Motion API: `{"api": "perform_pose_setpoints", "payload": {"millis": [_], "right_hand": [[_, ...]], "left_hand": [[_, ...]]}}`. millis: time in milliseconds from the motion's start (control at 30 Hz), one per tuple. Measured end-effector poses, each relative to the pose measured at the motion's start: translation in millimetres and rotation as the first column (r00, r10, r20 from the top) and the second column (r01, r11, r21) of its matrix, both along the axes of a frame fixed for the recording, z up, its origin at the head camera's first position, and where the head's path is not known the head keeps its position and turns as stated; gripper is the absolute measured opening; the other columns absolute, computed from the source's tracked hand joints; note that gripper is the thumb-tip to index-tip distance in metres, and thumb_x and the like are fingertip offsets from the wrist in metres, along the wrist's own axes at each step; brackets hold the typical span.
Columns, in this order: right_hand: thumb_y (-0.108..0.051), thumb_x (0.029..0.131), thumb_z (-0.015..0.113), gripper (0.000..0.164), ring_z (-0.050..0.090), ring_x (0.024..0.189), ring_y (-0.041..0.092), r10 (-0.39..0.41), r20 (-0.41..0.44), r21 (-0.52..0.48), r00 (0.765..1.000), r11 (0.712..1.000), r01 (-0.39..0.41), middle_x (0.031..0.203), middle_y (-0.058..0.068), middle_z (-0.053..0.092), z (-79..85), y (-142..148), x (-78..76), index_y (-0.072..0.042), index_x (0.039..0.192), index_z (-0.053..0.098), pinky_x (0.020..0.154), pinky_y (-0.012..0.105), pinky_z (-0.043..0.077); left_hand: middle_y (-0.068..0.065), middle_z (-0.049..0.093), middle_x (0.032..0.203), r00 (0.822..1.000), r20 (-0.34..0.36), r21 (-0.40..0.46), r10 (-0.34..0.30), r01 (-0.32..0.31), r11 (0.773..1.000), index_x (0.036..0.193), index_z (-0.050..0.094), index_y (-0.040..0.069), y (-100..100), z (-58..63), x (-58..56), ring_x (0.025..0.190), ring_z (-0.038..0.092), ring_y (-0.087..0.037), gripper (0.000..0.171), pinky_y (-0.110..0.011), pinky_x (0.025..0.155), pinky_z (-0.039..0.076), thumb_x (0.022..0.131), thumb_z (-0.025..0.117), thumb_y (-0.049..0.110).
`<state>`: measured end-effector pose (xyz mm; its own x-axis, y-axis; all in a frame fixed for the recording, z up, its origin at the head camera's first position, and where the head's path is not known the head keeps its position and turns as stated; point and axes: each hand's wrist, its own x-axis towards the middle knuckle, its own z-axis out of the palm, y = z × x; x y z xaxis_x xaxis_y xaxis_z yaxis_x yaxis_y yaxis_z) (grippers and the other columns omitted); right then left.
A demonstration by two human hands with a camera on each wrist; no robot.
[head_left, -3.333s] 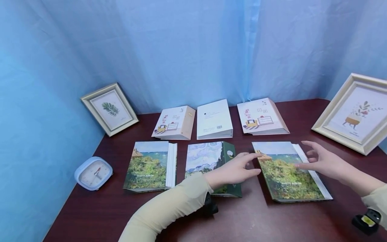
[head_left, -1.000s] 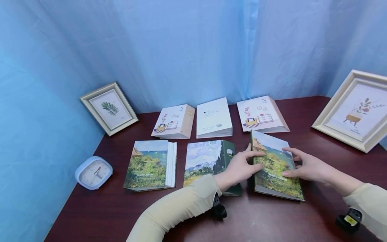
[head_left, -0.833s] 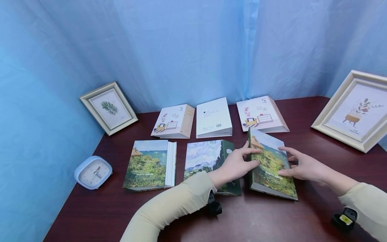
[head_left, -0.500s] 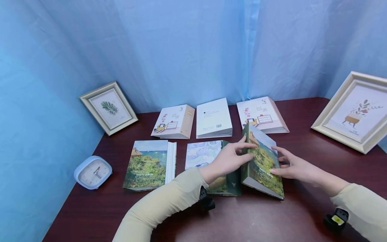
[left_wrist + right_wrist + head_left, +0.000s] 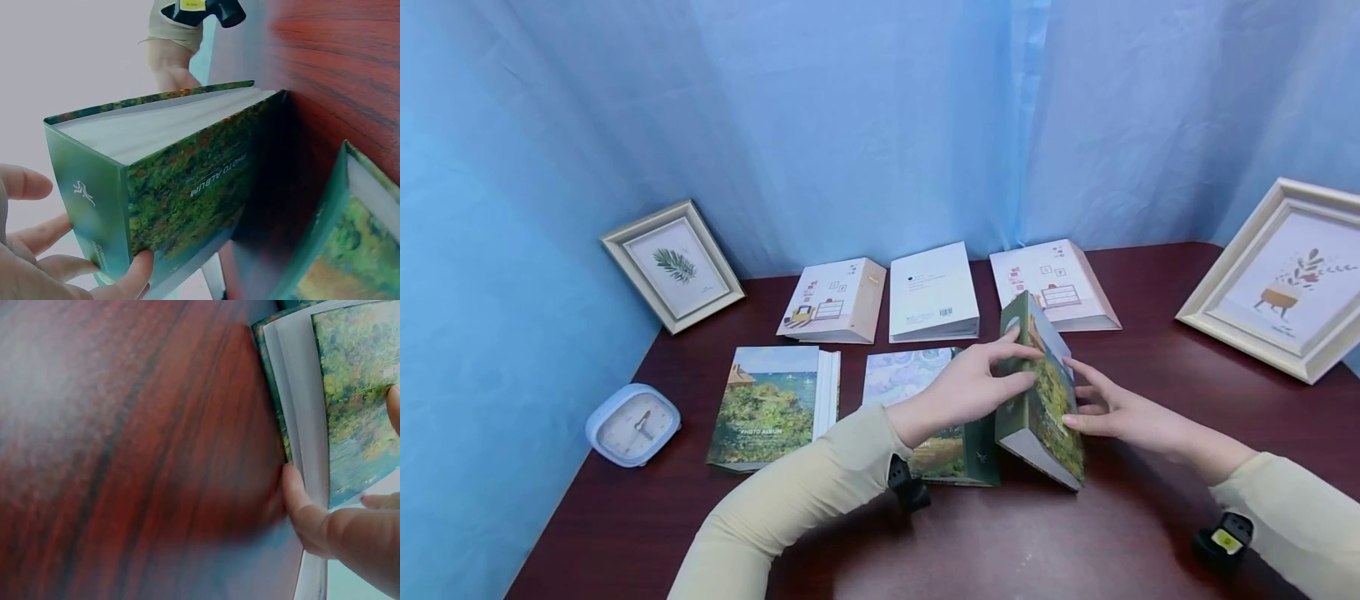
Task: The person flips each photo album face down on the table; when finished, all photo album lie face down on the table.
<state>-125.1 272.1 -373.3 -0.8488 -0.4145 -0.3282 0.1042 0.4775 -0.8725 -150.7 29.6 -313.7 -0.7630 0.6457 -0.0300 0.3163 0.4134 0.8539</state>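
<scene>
Photo album, landscape cover (image 5: 1042, 417): right of centre in the frame; flat and further right 3.3 seconds ago, now tilted up steeply, green spine (image 5: 90, 194) facing left, beside the green-spined album (image 5: 979, 454).

Left hand (image 5: 966, 387): grips the photo album at its spine, thumb on one cover; earlier held apart from the spine.

Right hand (image 5: 1116, 412): pinches the opposite side, a finger at the page edges (image 5: 306, 412); now further left.

Unmoved: second landscape album (image 5: 767, 404), left of centre; white album (image 5: 934, 292), upper middle of the tabletop; blue clock (image 5: 634, 425), left; leaf picture frame (image 5: 673, 265), upper left.
</scene>
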Motion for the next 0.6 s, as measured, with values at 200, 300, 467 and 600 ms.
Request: {"api": "perform_pose_setpoints", "payload": {"millis": [200,300,467,600], "right_hand": [[-0.024,0.096,0.056,0.090,0.031,0.130,0.054,0.019,0.004,-0.035,1.000,0.999,-0.018,0.146,0.039,0.014,-4.7,3.8,-1.1,-0.011,0.151,-0.014,0.095,0.054,0.044],[-0.024,0.096,0.055,0.089,0.030,0.130,0.055,0.026,-0.003,-0.027,1.000,0.999,-0.026,0.146,0.038,0.015,-7.1,6.9,0.1,-0.013,0.151,-0.014,0.096,0.058,0.041],[-0.023,0.095,0.057,0.087,0.032,0.128,0.054,-0.031,-0.058,0.010,0.998,0.999,0.032,0.142,0.038,0.022,-6.1,8.3,3.3,-0.008,0.152,-0.006,0.093,0.057,0.042],[-0.021,0.090,0.064,0.085,0.043,0.120,0.050,-0.100,-0.148,0.043,0.984,0.993,0.107,0.136,0.036,0.033,-2.5,6.8,3.4,-0.001,0.151,0.008,0.086,0.048,0.049]], "left_hand": [[0.006,0.028,0.154,0.999,-0.017,-0.037,-0.033,0.033,0.999,0.136,0.054,0.019,2.2,10.4,0.5,0.041,0.033,-0.008,0.040,-0.020,0.043,0.032,0.096,0.055,0.026],[0.006,0.028,0.154,0.996,-0.053,-0.088,-0.069,0.064,0.994,0.141,0.048,0.022,5.0,13.9,0.9,0.037,0.026,-0.010,0.048,-0.018,0.041,0.030,0.094,0.059,0.028],[0.001,0.027,0.155,0.983,-0.163,-0.180,-0.082,0.052,0.982,0.144,0.043,0.024,11.9,16.8,0.5,0.083,0.063,-0.005,0.060,-0.014,0.065,0.046,0.089,0.065,0.037],[-0.008,0.018,0.158,0.976,-0.215,-0.210,-0.019,-0.027,0.977,0.144,0.042,0.026,17.4,17.6,0.0,0.142,0.026,-0.019,0.069,-0.030,0.097,0.047,0.083,0.070,0.045]]}}
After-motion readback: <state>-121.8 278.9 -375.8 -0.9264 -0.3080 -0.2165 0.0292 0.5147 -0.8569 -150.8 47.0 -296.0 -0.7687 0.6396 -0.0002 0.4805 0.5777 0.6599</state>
